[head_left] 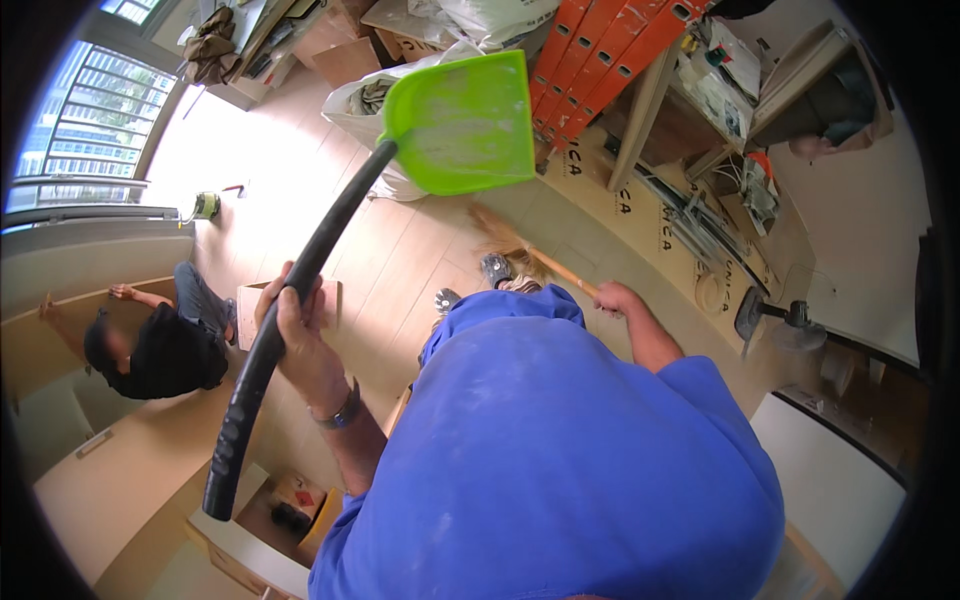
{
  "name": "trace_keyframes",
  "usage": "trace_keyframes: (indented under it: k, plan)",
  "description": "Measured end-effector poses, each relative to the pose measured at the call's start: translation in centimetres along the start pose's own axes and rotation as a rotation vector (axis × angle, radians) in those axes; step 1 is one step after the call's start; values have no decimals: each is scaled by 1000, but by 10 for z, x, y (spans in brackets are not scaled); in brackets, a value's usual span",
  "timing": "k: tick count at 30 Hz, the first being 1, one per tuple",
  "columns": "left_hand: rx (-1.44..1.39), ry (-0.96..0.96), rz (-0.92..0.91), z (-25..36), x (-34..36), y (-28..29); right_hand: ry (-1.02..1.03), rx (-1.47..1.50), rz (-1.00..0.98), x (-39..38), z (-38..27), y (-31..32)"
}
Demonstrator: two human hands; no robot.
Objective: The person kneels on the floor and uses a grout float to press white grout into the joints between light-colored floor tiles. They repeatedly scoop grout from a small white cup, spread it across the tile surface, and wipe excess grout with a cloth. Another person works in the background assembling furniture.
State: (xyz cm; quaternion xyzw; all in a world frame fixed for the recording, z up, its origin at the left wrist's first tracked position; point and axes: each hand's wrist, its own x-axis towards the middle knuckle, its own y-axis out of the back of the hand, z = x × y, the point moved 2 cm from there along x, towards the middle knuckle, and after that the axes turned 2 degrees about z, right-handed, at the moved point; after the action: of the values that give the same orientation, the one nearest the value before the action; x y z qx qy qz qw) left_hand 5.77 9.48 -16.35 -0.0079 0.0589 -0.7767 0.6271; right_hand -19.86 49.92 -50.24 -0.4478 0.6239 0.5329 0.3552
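Note:
My left hand is wrapped round the black handle of a shovel. The shovel's broad, bright green blade is raised above the floor, ahead of me, with pale dust on its face. The ribbed grip end of the handle points back past my left forearm. Low at my right side, my right hand is closed on the wooden stick of a broom. Straw-coloured bristles spread near the tiled floor beside my shoe, partly blurred.
A person in dark clothes crouches at the left beside wooden panels. An orange ladder and bulging white bags are ahead. Printed cardboard covers the floor at right, with tools on it. A small box sits behind my left hand.

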Motion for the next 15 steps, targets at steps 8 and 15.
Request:
trace_keyframes:
  k: [8,15]
  plan:
    - [-24,102,-282,-48,8,-58,-26,111,144,-70,34,-25]
    - [73,59,-512,-175,13,-143,-113,286,197,-83,82,5]
